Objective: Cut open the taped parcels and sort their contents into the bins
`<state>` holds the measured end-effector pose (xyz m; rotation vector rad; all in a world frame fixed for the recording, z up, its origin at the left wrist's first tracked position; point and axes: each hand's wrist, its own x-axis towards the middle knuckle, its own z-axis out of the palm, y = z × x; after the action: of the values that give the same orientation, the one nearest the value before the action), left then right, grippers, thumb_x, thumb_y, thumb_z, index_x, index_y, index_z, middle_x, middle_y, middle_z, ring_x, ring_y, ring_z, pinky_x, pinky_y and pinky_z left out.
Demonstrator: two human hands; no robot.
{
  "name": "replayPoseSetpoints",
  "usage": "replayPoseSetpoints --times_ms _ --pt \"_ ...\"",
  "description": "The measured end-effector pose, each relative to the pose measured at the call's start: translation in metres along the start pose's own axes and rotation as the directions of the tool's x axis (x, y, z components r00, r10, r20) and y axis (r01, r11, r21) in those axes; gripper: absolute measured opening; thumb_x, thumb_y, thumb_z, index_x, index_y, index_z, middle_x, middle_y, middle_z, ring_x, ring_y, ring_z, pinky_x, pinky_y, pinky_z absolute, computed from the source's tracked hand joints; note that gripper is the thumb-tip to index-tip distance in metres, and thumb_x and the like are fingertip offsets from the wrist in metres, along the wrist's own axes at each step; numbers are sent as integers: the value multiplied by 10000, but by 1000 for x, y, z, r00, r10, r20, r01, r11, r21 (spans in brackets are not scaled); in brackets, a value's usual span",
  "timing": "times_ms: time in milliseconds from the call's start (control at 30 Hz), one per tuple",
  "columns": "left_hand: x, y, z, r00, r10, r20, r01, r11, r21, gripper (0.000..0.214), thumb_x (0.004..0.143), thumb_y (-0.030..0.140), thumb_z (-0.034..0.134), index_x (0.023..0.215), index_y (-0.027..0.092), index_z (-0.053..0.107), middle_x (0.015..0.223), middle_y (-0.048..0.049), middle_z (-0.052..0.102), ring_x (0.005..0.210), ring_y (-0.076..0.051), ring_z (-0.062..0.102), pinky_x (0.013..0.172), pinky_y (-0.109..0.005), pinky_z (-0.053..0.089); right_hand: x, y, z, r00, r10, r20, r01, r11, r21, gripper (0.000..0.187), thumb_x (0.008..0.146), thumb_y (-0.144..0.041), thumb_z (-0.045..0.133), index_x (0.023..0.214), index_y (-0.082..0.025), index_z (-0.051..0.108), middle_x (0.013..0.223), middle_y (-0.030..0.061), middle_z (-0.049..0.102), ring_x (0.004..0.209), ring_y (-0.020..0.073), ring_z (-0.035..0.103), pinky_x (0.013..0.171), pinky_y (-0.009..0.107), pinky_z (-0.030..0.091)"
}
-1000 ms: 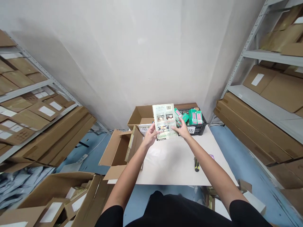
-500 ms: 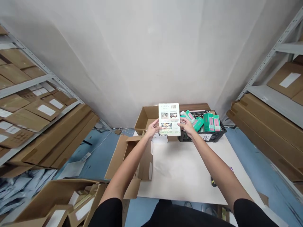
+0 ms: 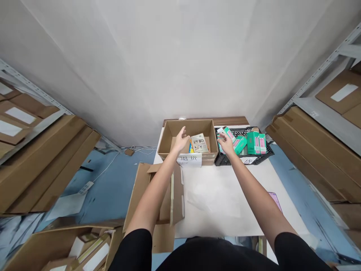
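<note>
A book point(image 3: 199, 143) with small pictures on its cover lies inside the open cardboard box point(image 3: 166, 153) at the back of the table, over something blue and yellow. My left hand point(image 3: 181, 140) hovers above the left part of that box, fingers apart and holding nothing. Over the left end of the black plastic crate point(image 3: 225, 161), my right hand point(image 3: 226, 143) has its fingers loosely spread, with no item seen in it. Several green and pink boxes point(image 3: 253, 143) fill the crate. A paper sign point(image 3: 189, 160) hangs on the cardboard box's front.
An opened carton point(image 3: 177, 195) stands at the table's left edge. Below left, a large carton point(image 3: 36, 244) holds parcels. A phone point(image 3: 275, 200) lies on the white table point(image 3: 217, 203) at right. Shelves with cardboard boxes point(image 3: 53, 158) flank both sides.
The book has left both hands and now lies in the cardboard box. My hands have moved apart and opened. The view has shifted slightly.
</note>
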<state>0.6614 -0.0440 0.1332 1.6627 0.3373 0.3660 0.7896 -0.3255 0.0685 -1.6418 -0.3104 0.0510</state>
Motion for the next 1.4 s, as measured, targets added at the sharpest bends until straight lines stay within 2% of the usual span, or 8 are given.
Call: replayPoseSetpoints --times_ms 200,367,600,733,967,1067,1200,1400 --pt "-49 -30 33 999 -37 20 33 985 167 942 811 221 818 1667 248 425 1692 -160 427 1450 -378 531 1231 -505 383 -88 51 -30 995 95 30 -91 990 -108 558 754 -407 706 1270 -196 717 1187 135 778 1114 306 735 1099 532 544" --pt "-140 -136 94 976 -215 -17 212 939 270 951 746 250 861 1619 238 484 1657 -145 481 1552 -362 414 1309 -483 266 -194 135 -82 965 232 119 -180 922 -344 613 755 -279 723 1367 -238 706 1456 107 680 1376 334 610 1260 533 397" --pt "-291 -259 131 744 -649 -161 642 627 441 1145 721 324 848 1672 72 262 1781 -286 130 1673 -402 55 1337 -511 123 -346 240 -143 751 634 186 -459 703 -543 783 747 -366 827 1481 -182 622 1718 189 381 1622 413 282 1304 573 281" --pt "-341 -282 174 753 -655 -55 613 670 418 1018 731 298 798 1628 74 371 1763 -278 222 1671 -407 25 1334 -564 116 -381 250 -127 799 568 198 -459 789 -409 726 806 -521 769 1461 -242 629 1668 123 486 1604 326 353 1298 505 316" --pt "-383 -261 240 757 -563 331 557 821 123 619 797 184 668 1414 156 644 1376 -138 740 1355 -315 651 1217 -536 431 -358 195 -69 761 648 30 -638 755 -150 462 746 -578 703 1015 -206 745 935 68 805 897 256 758 825 404 629" --pt "-390 -216 198 854 -407 325 412 910 56 666 859 157 636 1522 160 574 1399 -160 725 1300 -267 694 1151 -458 506 -338 151 -59 798 602 -27 -602 797 -44 454 631 -608 785 788 -201 662 676 9 698 616 190 636 580 300 533" --pt "-401 -135 76 986 50 161 -82 977 197 592 989 252 592 1578 266 540 1399 -113 728 1230 -225 721 1075 -410 576 -312 56 -20 937 350 -10 -348 934 76 475 655 -595 844 835 -188 678 732 0 686 657 168 610 595 268 486" --pt "-392 -95 -138 975 221 -22 -128 639 759 600 1000 336 621 1582 222 530 1491 -143 662 1482 -316 537 1246 -481 439 -307 -83 144 977 -208 54 213 973 -90 299 868 -477 768 965 -196 735 919 35 706 821 188 632 744 292 524"
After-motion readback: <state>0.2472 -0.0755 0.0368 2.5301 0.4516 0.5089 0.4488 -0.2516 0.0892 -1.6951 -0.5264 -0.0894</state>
